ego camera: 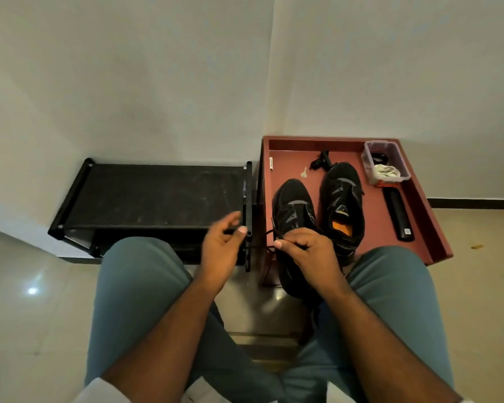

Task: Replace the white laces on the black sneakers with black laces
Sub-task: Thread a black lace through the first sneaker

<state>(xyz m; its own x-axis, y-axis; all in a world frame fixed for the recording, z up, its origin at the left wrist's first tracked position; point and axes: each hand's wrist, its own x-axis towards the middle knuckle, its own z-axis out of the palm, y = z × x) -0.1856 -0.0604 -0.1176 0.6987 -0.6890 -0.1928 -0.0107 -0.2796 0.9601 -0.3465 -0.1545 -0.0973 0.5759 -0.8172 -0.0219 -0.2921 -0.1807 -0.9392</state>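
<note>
**Right hand pinching black lace at near sneaker, left hand loose**

Right hand [309, 248] closed on black lace [269, 232], thumb and fingers pinching it just left of the near sneaker [296, 225]. Lace running thin from the pinch up toward the eyelets and looping down past the tray edge; far end lost against dark background. Left hand [223, 245] half open, fingers curled, holding nothing clearly visible; hovering left of the right hand, in front of the black rack [157, 196]. Contact with lace on that side: cannot tell.

Near sneaker black, toe pointing far, heel hanging over the near edge of the red-brown tray [419, 205], partly covered by the right hand. Second sneaker [344, 199] just right of it and slightly farther, upright, orange insole showing, no lace visible in its eyelets from here.

On the tray, far side: small key [303, 173], dark tangled item [322, 162] near second sneaker's toe, clear plastic box [386, 164] at far right corner with pale bundled material inside, possibly the white laces, too small to confirm. Long black object [399, 216] lying along right side of the tray, near the box.

Teal trouser legs [128, 286] at bottom, forearms bare. Pale tiled floor [26, 301], plain wall behind.
</note>
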